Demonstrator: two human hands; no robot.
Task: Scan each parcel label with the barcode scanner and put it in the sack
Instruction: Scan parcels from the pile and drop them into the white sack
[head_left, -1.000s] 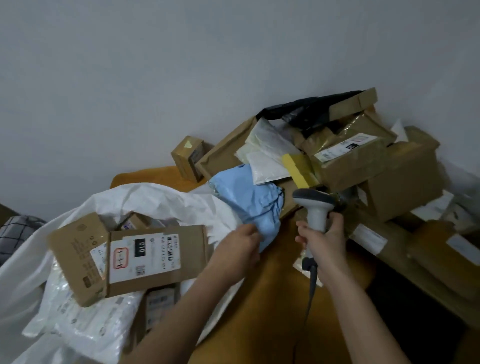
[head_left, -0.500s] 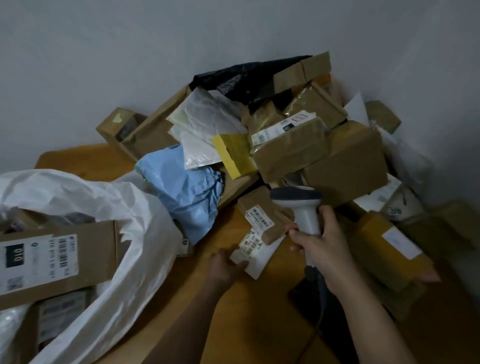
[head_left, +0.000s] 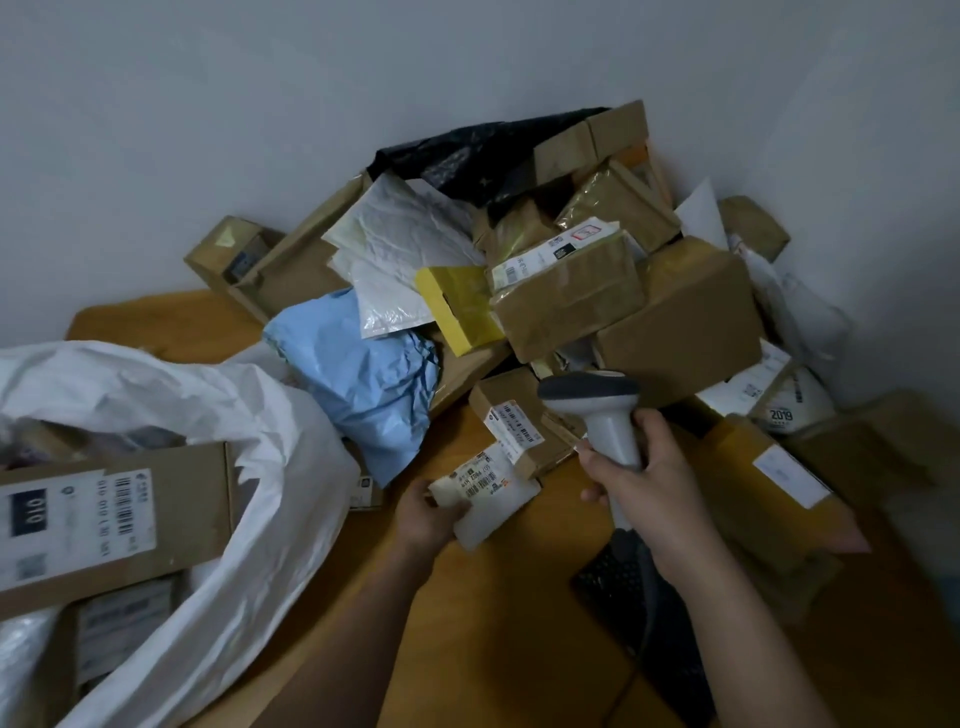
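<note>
White flat labelled parcel (head_left: 485, 491) gripped at its near-left edge by the left hand (head_left: 428, 514).
Right hand (head_left: 652, 488) wraps the grey barcode scanner (head_left: 602, 410); bare wooden table (head_left: 498, 623) lies near.

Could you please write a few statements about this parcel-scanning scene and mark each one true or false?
1. The right hand holds the barcode scanner. True.
2. The left hand is empty. False: it grips a small white parcel with its label facing up.
3. The white sack already holds a cardboard box with a label. True.
4. The blue bag lies inside the sack. False: it lies on the wooden table, against the parcel pile.
5. The yellow parcel sits in the pile by the wall. True.
</note>
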